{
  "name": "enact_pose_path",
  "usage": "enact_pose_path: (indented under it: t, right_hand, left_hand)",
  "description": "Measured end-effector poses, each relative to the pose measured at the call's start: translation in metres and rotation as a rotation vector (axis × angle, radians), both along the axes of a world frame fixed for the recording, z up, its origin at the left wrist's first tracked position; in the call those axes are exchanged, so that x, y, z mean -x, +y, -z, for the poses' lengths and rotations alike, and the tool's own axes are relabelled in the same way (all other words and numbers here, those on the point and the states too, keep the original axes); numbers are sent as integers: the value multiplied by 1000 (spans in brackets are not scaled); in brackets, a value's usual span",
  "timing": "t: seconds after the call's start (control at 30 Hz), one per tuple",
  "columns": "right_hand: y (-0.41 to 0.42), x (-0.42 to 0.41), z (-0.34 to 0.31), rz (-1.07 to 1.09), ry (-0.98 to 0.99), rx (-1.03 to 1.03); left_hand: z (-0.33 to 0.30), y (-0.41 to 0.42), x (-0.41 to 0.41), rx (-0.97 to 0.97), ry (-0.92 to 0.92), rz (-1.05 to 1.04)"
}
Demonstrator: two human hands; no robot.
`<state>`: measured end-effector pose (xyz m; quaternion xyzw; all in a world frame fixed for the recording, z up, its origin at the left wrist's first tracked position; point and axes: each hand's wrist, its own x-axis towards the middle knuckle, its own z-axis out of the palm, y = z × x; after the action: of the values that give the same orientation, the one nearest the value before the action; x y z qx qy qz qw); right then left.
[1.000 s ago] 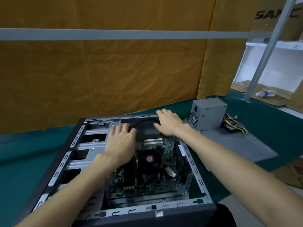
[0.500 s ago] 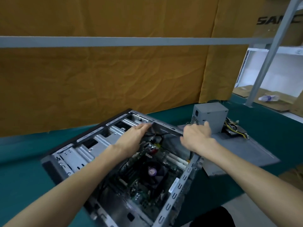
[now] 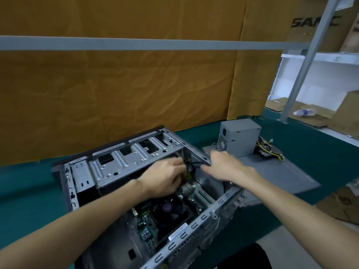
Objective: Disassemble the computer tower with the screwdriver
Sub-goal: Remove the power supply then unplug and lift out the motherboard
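Grey steel computer tower, side open, lies on the green mat. Our left hand pinches black cables inside; right hand hovers, fingers loose. We judge: steady the case, pull connectors straight.

Plastic bottle on cardboard — orange backdrop.

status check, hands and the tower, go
Left hand pinching black cable inside the open computer tower. Right hand open over its far edge. No screwdriver in view.
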<state>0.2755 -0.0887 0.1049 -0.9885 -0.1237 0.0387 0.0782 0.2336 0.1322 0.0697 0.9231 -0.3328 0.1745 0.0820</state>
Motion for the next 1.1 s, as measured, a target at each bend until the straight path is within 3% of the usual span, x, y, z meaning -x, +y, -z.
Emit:
enact_pose_path:
  t: [0.1,0.17,0.27,0.43,0.8,1.1]
  right_hand:
    - [18,-18,-18,-38,11,-133]
    - [35,-30,-19,-70,57,-189]
    - [49,-39,-7,-107,57,-206]
    - [43,-42,13,-133,-54,-193]
    - [40,-44,18,-155,-72,-204]
    - [41,-43,18,-151,-86,-184]
  left_hand:
    - [23,-12,-10,136,308,-203]
    - [30,-12,-28,239,419,-319]
    - [38,-8,-54,222,500,-426]
    - [59,-10,-69,164,505,-442]
    - [74,-12,-76,512,471,-504]
    - [80,-21,-76,455,402,-551]
